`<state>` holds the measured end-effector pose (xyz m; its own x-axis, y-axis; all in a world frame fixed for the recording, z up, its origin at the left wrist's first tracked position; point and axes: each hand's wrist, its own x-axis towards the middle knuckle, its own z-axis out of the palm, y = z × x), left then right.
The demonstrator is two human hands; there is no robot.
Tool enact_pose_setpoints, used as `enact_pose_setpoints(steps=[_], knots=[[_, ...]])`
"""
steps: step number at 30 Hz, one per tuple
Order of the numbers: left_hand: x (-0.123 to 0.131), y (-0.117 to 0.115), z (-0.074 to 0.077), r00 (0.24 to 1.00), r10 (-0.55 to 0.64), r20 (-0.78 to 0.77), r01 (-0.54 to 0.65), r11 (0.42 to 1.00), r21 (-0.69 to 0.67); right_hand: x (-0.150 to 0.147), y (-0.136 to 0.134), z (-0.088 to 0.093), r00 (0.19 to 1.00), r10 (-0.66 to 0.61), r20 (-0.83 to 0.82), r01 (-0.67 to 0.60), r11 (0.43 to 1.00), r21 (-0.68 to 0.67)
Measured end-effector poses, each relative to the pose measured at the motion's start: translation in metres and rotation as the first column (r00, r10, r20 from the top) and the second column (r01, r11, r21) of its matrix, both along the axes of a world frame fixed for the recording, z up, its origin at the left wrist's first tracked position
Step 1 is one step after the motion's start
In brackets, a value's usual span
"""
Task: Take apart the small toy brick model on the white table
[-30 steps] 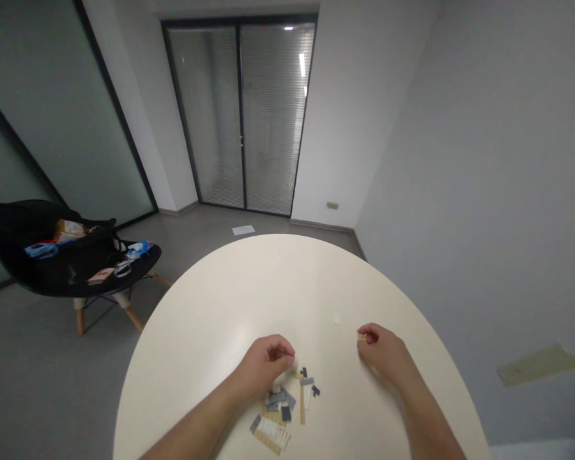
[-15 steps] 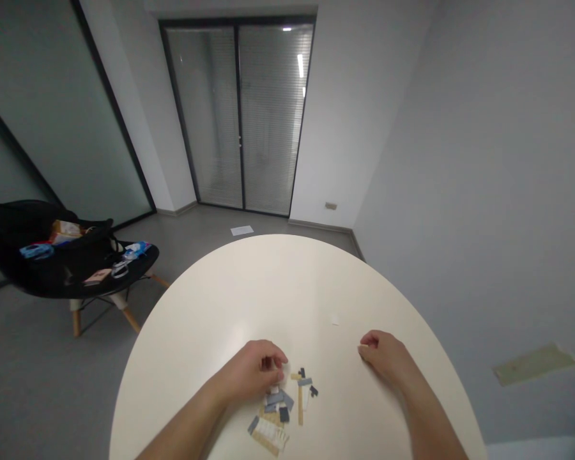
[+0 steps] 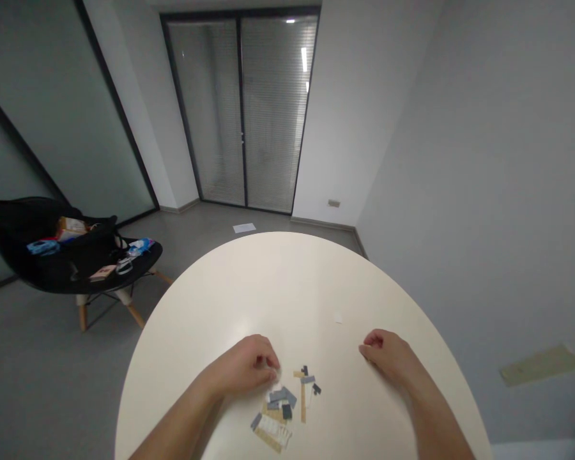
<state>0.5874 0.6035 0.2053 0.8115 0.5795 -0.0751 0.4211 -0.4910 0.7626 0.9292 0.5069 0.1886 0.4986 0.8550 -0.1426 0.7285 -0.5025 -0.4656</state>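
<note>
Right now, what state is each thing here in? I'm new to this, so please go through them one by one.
Left hand: fingers curled, beside the bricks; any hold is hidden.
Right hand: curled, low over the table; any hold is hidden.
Flat building bricks: lying in a loose group.
Long tan brick: lying flat.
Glass door: closed, blinds down.
Black chair: upright, items on its seat.

My left grip (image 3: 244,365) sits just beside a cluster of toy bricks (image 3: 280,409) on the round desk (image 3: 206,300), my right grip (image 3: 386,354) to their right. A scrap of paper (image 3: 338,317) lies on the desk beyond them. Past the desk's far edge, a sheet of paper (image 3: 244,227) lies on the floor before a glazed double door (image 3: 242,112), with a chair (image 3: 52,268) holding loose items off to the left.
</note>
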Motion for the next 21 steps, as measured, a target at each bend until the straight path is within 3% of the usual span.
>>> enact_pose_setpoints(steps=[8,14,21], knots=[[0.006,-0.009,-0.006,0.994,-0.109,0.007,0.109,0.993,-0.036,0.000,-0.001,0.004,0.999,-0.022,0.034,0.020,0.998,0.054],[0.009,-0.014,-0.010,0.992,-0.124,0.000,0.124,0.992,0.026,-0.001,0.001,0.002,0.990,-0.110,0.085,0.089,0.972,0.219],[0.009,-0.014,-0.002,0.990,-0.143,0.003,0.143,0.989,0.041,-0.009,0.003,0.009,0.983,-0.183,0.028,0.157,0.904,0.398]])
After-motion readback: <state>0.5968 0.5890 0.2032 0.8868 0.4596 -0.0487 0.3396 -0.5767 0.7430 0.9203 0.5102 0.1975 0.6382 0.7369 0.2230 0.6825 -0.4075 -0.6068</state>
